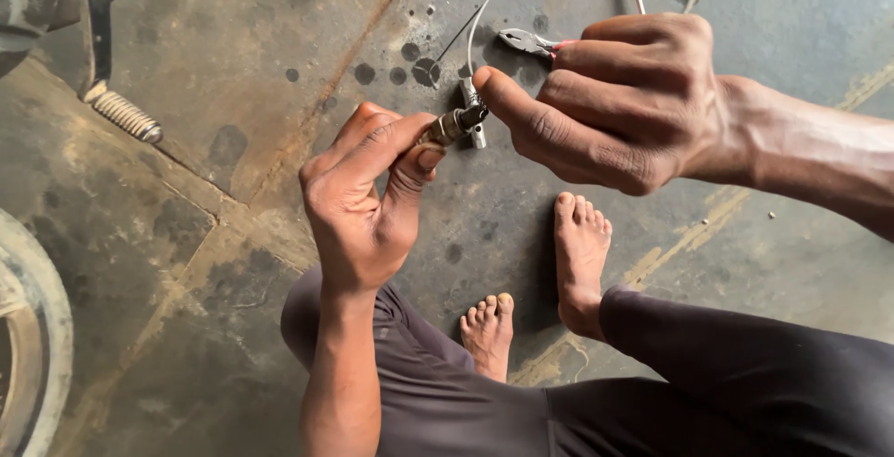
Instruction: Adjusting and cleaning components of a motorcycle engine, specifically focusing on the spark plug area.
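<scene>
My left hand [368, 201] pinches a small metal cable fitting [454, 124] between thumb and fingers. My right hand [605, 103] is closed around a pair of pliers [526, 42], whose jaws stick out to the left, and its thumb presses on the same fitting. A thin steel cable [484, 0] rises from the fitting and curves away toward the top. Both hands work above my bare feet [577, 257].
The ground is stained, oil-spotted concrete [233, 75]. A coiled metal spring on a footrest [126, 114] juts in at upper left. Part of a tyre [33, 327] shows at the left edge. My legs in dark trousers [726, 373] fill the bottom.
</scene>
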